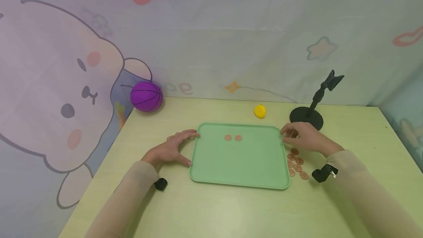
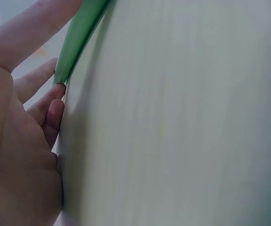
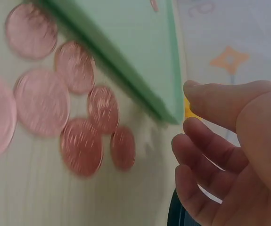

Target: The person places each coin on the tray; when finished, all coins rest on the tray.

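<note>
A pale green rectangular tray (image 1: 238, 164) lies on the table, with two copper coins (image 1: 228, 137) side by side toward its far edge. My left hand (image 1: 170, 150) is spread at the tray's left side, thumb and fingertips right at the rim. Beside the tray's far right corner is my right hand (image 1: 305, 136), its fingers loosely bent. In the right wrist view a gap shows between thumb and fingers, with nothing held there. Several more copper coins (image 3: 42, 101) lie in a loose cluster on the table, along the tray's right side and below the right hand.
A black stand (image 1: 302, 115) with a round base rises just behind the right hand. A small yellow object (image 1: 260, 111) sits beyond the tray's far edge. At the table's back left corner rests a purple ball (image 1: 147, 96). A printed cloth (image 1: 211, 39) hangs behind the table.
</note>
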Motion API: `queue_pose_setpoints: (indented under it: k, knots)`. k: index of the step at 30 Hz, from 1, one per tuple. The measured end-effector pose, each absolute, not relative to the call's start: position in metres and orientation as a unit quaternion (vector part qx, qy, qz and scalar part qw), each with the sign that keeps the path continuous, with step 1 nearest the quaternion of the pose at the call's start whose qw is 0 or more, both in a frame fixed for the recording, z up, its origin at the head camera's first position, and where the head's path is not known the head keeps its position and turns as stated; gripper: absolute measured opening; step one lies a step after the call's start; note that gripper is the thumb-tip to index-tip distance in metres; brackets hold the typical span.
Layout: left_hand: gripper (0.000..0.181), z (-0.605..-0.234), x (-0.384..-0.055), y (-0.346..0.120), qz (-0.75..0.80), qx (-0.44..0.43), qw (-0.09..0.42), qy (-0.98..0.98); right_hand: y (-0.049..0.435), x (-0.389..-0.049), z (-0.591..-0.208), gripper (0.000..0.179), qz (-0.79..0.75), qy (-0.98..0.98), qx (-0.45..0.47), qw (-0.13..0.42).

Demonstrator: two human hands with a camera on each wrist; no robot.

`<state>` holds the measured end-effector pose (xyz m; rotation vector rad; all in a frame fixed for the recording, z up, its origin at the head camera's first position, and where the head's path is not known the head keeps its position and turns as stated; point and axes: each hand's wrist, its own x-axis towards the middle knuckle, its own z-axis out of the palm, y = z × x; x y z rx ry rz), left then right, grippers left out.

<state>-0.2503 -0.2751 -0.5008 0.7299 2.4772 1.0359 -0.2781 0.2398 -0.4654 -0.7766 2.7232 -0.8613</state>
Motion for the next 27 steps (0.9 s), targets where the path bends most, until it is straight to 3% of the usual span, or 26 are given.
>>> queue_pose_setpoints:
  k: [6,13,27]
  knots:
    - [0.101,-0.501,-0.249,-0.277,0.362,0.256,0.182,0.878,0.263,-0.277,-0.474,0.012,-0.282,0.912,-0.264,0.137]
    - [0.101,-0.502,-0.25,-0.278,0.358,0.255,0.181,0.88,0.274,-0.275,-0.476,0.015,-0.309,0.89,-0.279,0.184]
    - [0.1,-0.501,-0.249,-0.278,0.362,0.256,0.175,0.879,0.27,-0.274,-0.472,0.016,-0.302,0.885,-0.302,0.186]
